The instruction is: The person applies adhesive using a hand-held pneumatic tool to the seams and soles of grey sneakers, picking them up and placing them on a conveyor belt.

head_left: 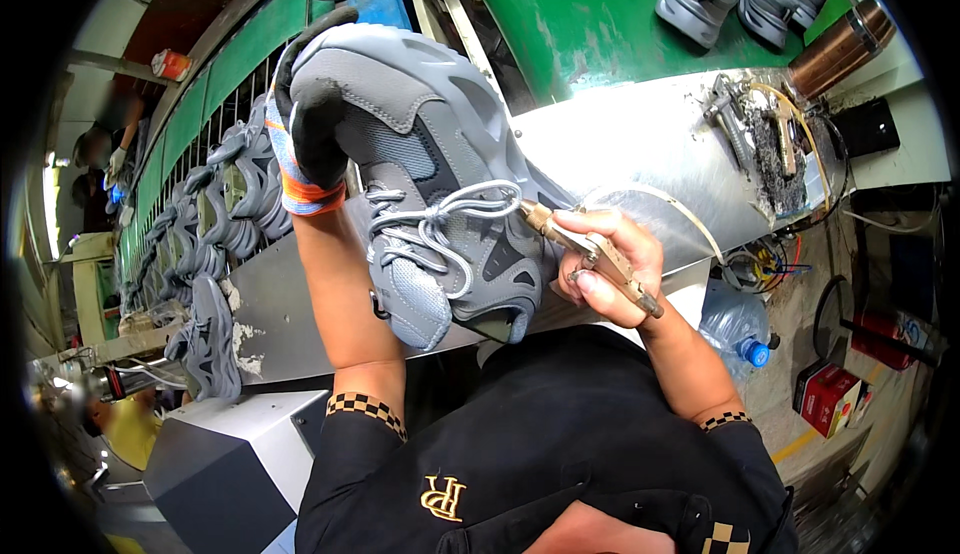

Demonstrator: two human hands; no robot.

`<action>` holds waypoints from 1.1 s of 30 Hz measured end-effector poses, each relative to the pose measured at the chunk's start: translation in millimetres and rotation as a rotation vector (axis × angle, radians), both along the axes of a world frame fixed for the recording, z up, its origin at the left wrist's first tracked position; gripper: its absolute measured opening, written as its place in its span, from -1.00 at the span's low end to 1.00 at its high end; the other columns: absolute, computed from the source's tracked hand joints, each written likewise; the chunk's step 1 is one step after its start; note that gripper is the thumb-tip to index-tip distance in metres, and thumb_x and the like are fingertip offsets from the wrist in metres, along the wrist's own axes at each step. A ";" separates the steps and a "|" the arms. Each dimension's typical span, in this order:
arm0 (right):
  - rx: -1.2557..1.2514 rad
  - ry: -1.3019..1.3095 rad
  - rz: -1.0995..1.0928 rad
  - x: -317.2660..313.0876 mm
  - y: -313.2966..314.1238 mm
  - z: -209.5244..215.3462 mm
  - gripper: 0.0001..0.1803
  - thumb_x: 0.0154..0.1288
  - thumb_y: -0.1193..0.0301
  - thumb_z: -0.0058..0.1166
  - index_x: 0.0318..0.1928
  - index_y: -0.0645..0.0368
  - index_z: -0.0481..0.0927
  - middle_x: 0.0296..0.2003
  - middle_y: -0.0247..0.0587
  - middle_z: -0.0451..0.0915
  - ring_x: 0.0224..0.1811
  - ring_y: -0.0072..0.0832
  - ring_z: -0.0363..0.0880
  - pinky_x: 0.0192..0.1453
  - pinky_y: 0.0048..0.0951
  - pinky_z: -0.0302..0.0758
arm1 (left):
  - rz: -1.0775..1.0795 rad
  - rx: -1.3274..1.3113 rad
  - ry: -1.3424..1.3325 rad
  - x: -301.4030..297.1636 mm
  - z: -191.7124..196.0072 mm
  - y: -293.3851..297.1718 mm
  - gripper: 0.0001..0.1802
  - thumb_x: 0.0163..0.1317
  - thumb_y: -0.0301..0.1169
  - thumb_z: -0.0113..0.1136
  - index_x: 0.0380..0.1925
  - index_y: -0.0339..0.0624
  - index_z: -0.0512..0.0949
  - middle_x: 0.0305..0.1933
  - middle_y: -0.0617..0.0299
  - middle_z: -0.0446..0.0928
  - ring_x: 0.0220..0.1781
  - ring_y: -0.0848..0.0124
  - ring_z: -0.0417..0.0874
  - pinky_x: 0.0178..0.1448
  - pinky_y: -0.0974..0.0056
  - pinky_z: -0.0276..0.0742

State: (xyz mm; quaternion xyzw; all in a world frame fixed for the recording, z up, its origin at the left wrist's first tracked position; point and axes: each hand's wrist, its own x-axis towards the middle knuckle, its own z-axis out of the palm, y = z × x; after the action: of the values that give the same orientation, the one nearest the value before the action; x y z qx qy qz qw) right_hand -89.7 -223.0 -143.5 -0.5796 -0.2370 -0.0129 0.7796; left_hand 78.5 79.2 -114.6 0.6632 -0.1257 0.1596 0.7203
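At your far left, a co-worker's blurred figure point(95, 149) stands beyond the line. Grey chunky-soled shoes point(215, 204) crowd a rack, and one more grey shoe point(208, 339) leans at the near metal edge. A boxy dark-and-white metal housing point(235, 464) sits below that edge.

Your left hand point(315, 119) wears a black-coated glove with an orange-and-blue knit cuff point(305, 189); it is wrapped around the toe end of the grey lace-up shoe point(470, 144), held up in front of you, over the bench. The shoe mixes stitched smooth panels, mesh and a deeply sculpted sole, with pale round laces point(430, 216) tied in a bow. Gold stitched lettering point(442, 499) marks your black shirt point(550, 424).

Your bare right hand point(625, 259) closes around a slim metal hand tool with a brass nozzle point(600, 249), its tip just beside the lace loop; contact is unclear. The shiny metal bench top point(640, 149) stretches right toward clustered metal tools point(735, 124). Beyond it is a scuffed green surface point(570, 24); below its right end sit a clear blue-capped plastic bottle point(728, 319) and a printed red carton point(828, 399).
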 end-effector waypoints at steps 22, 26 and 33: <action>0.312 0.438 0.004 -36.6 1.5 -14.4 -0.52 0.23 0.53 -0.07 0.18 0.42 0.36 -0.50 -0.33 0.45 -0.57 -0.68 0.40 -0.50 -0.62 0.37 | 0.101 -0.404 0.330 -68.8 -29.1 53.4 -0.43 0.41 0.00 -0.11 0.10 -0.31 0.46 0.11 0.03 0.53 0.16 0.24 0.51 0.33 0.13 0.36; 0.325 0.467 0.008 -24.3 17.0 -12.5 -0.46 0.27 0.48 -0.06 0.23 0.46 0.25 -0.53 -0.24 0.39 -0.61 -0.64 0.30 -0.52 -0.58 0.35 | 0.295 0.004 0.375 -132.2 -28.7 53.1 -0.43 0.40 -0.05 -0.06 0.25 -0.20 0.33 0.18 0.07 0.47 0.17 0.28 0.50 0.31 0.17 0.37; 0.238 0.379 -0.041 -5.8 42.4 -19.4 -0.51 0.25 0.54 -0.11 0.21 0.42 0.31 -0.58 -0.33 0.42 -0.64 -0.71 0.32 -0.52 -0.62 0.32 | 0.301 -0.241 0.740 -231.4 -14.4 40.0 -0.33 0.38 0.07 -0.04 0.23 -0.29 0.35 0.18 0.07 0.48 0.13 0.26 0.55 0.15 0.20 0.54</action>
State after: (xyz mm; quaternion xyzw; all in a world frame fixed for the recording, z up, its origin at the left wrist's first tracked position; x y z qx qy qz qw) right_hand -95.4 -180.7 -162.8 -0.4804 -0.0713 0.0525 0.8726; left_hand -152.9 119.2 -128.9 0.5976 0.2597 0.0274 0.7581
